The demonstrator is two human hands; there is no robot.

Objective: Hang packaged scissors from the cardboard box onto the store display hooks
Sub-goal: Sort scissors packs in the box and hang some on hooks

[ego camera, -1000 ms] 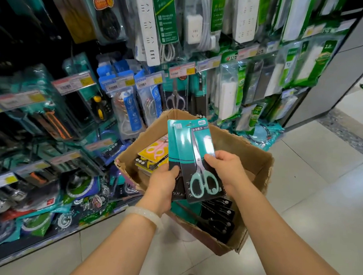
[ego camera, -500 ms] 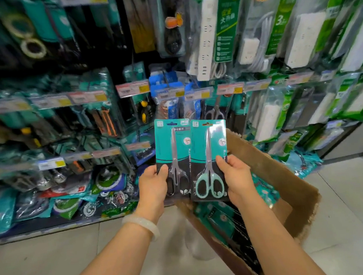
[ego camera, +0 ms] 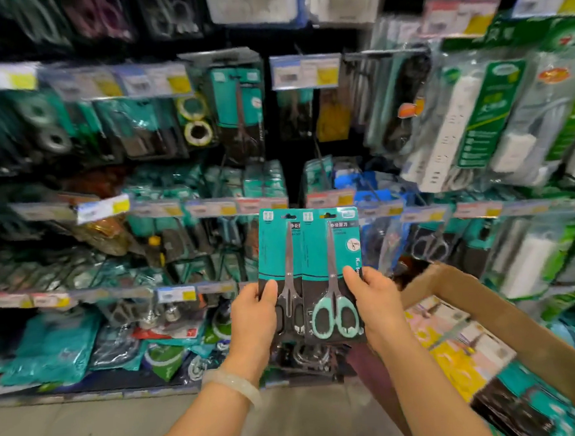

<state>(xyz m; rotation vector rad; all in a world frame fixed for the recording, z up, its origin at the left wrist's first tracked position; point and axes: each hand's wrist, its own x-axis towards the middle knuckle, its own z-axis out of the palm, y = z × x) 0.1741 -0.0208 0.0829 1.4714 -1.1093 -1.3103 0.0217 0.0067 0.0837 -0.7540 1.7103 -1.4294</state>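
Lifting both scissor packs clear of the cardboard box (ego camera: 514,317), you now face the hooks; your left hand (ego camera: 253,320) pinches the black-handled pack (ego camera: 278,253), your right hand (ego camera: 375,300) the green-handled pack (ego camera: 332,259), overlapping side by side, the box below right of your grip, ready for hanging

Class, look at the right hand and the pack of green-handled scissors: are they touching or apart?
Touching. The head view shows the right hand gripping the green-handled scissors pack, thumb pressed on the card's front at its right edge.

Head view, close, facing display hooks (ego camera: 304,58)
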